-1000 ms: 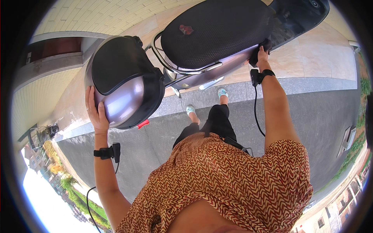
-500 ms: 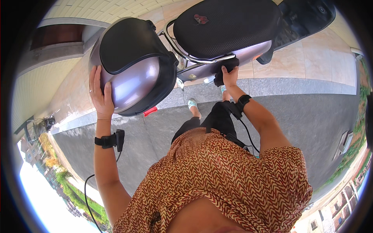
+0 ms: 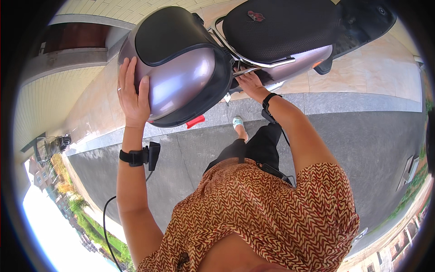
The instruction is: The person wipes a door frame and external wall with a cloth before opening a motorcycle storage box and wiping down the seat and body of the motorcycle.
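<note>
My left hand [image 3: 134,97] lies flat against the purple-grey side of the scooter's top box [image 3: 183,84], fingers stretched and thumb apart. The box has a black padded top [image 3: 170,36]. My right hand [image 3: 250,84] reaches under the chrome grab rail [image 3: 272,65], between the box and the black textured seat [image 3: 281,31]. Its fingertips press on dark material there, partly hidden by the rail and the hand itself. The black cloth it held just before is hardly distinguishable from the dark parts around it.
The scooter's purple-grey side panel [image 3: 290,70] and dark front part [image 3: 362,22] extend to the right. A red reflector [image 3: 195,121] sticks out below the box. Grey paving [image 3: 344,140] lies underfoot, with beige tiles [image 3: 358,77] beyond. A black cable [image 3: 105,226] hangs by my left arm.
My right hand has moved left along the scooter, from beside the side panel to under the rail near the box. My left hand stays on the box. The scooter sits further right in view.
</note>
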Motion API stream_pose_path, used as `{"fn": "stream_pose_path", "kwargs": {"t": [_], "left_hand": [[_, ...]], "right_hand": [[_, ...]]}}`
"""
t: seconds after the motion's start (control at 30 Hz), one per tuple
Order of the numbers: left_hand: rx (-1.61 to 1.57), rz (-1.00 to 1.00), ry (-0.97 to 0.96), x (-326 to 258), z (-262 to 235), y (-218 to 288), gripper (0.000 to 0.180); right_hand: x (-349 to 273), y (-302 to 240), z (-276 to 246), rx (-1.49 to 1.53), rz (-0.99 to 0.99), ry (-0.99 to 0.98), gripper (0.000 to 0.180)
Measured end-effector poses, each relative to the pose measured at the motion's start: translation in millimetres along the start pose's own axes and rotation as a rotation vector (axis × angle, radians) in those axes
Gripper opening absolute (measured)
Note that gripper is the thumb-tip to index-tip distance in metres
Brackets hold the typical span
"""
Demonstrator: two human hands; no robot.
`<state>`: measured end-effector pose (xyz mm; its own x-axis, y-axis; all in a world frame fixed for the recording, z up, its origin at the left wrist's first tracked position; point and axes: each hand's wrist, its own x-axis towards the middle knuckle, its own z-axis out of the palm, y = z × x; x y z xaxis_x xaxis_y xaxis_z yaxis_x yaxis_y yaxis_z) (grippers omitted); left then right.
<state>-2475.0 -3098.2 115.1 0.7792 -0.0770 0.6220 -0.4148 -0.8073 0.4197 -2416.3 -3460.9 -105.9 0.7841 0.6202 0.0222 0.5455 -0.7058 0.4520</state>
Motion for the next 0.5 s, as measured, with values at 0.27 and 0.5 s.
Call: {"fn": "stream_pose_path", "kwargs": {"t": [0.27,0.5], "left_hand": [[-0.103,0.053,-0.026,31.0,6.9,20.2,0.045],[-0.158,0.079,-0.038,32.7,2.6,17.0,0.044]], "right_hand": [[52.3,24.1,10.8,0.187,0.242,-0.092,0.038],[-9.1,-5.7,48.9,-0.18,-0.257,0.056,0.023]]}}
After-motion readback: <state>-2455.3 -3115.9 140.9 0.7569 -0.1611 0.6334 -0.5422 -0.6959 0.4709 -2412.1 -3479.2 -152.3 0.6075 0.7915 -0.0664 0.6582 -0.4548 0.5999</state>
